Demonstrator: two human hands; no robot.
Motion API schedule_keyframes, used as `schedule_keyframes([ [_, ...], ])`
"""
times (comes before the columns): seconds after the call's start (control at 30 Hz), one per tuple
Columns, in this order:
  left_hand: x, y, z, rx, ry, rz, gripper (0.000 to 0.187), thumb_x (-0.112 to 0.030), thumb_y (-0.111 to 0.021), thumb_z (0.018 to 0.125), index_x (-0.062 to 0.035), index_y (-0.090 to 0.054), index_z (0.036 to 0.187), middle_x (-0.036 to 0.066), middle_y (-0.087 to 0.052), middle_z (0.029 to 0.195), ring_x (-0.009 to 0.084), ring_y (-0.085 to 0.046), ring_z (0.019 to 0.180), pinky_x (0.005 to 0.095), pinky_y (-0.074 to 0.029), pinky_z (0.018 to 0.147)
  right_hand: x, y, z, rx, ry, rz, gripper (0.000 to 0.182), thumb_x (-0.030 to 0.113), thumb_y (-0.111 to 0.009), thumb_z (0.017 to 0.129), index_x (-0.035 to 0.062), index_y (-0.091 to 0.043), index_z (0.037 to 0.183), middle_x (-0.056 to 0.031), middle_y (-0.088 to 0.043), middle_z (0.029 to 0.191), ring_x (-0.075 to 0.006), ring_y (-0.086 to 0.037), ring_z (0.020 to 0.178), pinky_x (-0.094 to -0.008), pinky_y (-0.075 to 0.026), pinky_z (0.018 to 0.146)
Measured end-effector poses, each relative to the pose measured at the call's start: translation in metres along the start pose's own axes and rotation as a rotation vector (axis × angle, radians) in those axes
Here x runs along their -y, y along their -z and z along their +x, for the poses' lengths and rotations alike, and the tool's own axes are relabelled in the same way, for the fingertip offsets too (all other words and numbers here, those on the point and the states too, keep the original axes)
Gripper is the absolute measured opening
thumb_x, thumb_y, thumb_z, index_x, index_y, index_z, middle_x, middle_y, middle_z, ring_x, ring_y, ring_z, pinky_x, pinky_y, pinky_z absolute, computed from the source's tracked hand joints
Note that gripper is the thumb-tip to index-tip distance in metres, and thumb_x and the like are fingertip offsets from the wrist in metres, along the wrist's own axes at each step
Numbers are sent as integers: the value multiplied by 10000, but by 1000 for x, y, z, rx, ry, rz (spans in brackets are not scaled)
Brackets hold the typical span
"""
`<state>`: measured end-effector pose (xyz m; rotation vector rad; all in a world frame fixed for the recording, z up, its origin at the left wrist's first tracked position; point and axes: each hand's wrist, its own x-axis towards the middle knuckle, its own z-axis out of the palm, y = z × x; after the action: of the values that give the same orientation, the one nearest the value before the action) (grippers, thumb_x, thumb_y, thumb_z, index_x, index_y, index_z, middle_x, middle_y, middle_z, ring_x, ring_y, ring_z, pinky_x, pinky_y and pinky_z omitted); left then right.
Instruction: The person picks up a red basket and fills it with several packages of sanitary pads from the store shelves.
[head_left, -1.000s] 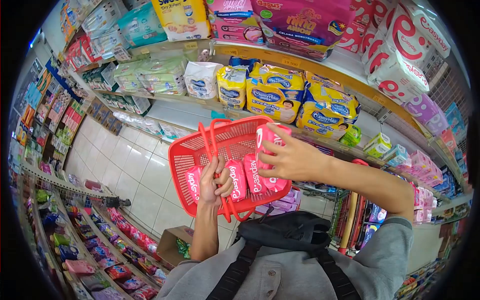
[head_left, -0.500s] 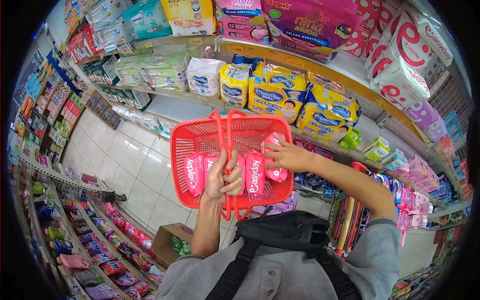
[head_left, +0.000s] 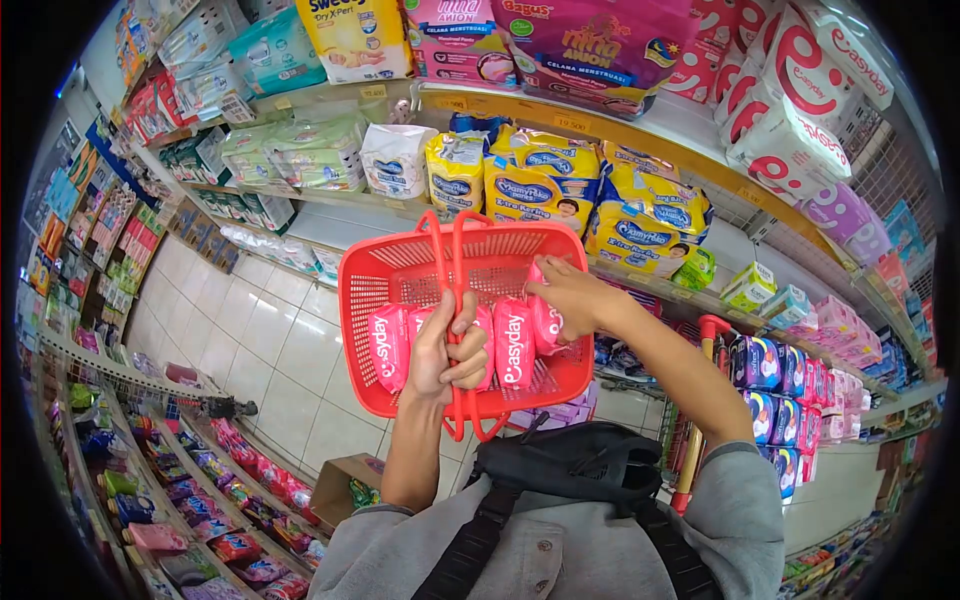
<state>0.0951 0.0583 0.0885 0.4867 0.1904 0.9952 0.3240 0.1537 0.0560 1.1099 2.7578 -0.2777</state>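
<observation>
My left hand (head_left: 445,350) grips the two red handles of a red plastic shopping basket (head_left: 385,270) held in front of my chest. Several pink Easyday packs (head_left: 514,343) stand side by side inside the basket. My right hand (head_left: 570,298) reaches into the basket's right side, fingers closed on the rightmost pink pack (head_left: 546,322), which rests among the others. A black bag (head_left: 570,462) hangs on my chest below the basket.
Store shelves stand ahead with yellow MamyPoko diaper packs (head_left: 540,195), white and red Easyday packs (head_left: 790,110) at upper right, and blue packs (head_left: 765,365) lower right. A white tiled aisle (head_left: 260,340) runs left. A cardboard box (head_left: 345,485) sits on the floor.
My right hand has lowered a pink pack from above the basket rim down into the basket beside the others. The basket has levelled and swung slightly.
</observation>
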Motion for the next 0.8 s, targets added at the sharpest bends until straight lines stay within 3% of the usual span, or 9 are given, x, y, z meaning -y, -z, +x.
schedule_keyframes([
  [0.07, -3, 2, 2, 16, 15, -20, 382, -448, -238, 991, -159, -341, 764, -62, -200, 456, 27, -184, 295, 189, -121, 278, 0, 2, 2, 94, 29, 115, 995, 282, -849, 441, 62, -420, 1312, -300, -278, 1390, -406, -248, 1326, -453, -258, 1084],
  [0.1, -4, 2, 3, 32, 1, -31, 381, -447, -237, 992, -159, -343, 765, -63, -200, 455, 27, -188, 293, 187, -119, 275, 5, 2, 2, 91, 26, 113, 995, 282, -849, 441, 62, -420, 1312, -300, -278, 1390, -406, -248, 1326, -453, -258, 1084],
  [0.17, -6, 3, 6, 54, -22, -62, 385, -449, -232, 992, -159, -350, 768, -65, -197, 452, 28, -198, 288, 185, -118, 269, 20, 3, -4, 121, 65, 3, 967, 286, -858, 466, 71, -431, 1307, -218, -400, 1312, -371, -367, 1238, -447, -331, 1021],
  [0.3, -7, 1, 12, 43, -22, -91, 394, -460, -225, 989, -160, -356, 770, -64, -192, 452, 30, -207, 288, 185, -114, 272, 18, -11, -2, 25, 119, 37, 906, 236, -855, 509, 50, -438, 1291, -134, -440, 1286, -354, -415, 1181, -436, -391, 964],
  [0.43, -9, -7, 15, 100, 33, -128, 391, -453, -221, 992, -162, -352, 766, -63, -194, 450, 31, -208, 288, 186, -115, 275, 18, -32, 11, -15, 40, 118, 892, 207, -864, 481, 0, -447, 1241, -170, -395, 1328, -380, -378, 1225, -449, -404, 960],
  [0.53, -6, -12, 13, 90, 83, -96, 388, -445, -219, 994, -162, -346, 762, -62, -197, 448, 32, -208, 288, 190, -116, 276, 20, -37, 23, -3, -134, 89, 925, 225, -886, 450, -14, -451, 1231, -200, -427, 1320, -391, -462, 1171, -454, -459, 922],
  [0.6, -7, -14, 14, 126, 113, -97, 388, -443, -219, 995, -161, -341, 758, -62, -198, 447, 33, -205, 287, 190, -112, 277, 12, -29, 37, 260, -63, 191, 935, 228, -897, 438, -50, -449, 1211, -222, -511, 1228, -397, -531, 1094, -454, -477, 896],
  [0.7, -11, -14, 16, 165, 118, -211, 371, -420, -208, 1001, -143, -332, 788, -37, -212, 454, 51, -230, 303, 199, -124, 293, 17, -38, 43, 285, -44, 187, 937, 231, -899, 436, -69, -448, 1201, -216, -574, 1137, -382, -581, 1020, -442, -499, 864],
  [0.8, -9, -23, 16, 73, 133, -98, 375, -434, -240, 995, -163, -342, 757, -59, -200, 448, 32, -202, 287, 198, -111, 280, 31, -67, 41, 148, -135, 135, 909, 244, -890, 456, -60, -456, 1194, -209, -560, 1156, -381, -565, 1048, -444, -505, 852],
])
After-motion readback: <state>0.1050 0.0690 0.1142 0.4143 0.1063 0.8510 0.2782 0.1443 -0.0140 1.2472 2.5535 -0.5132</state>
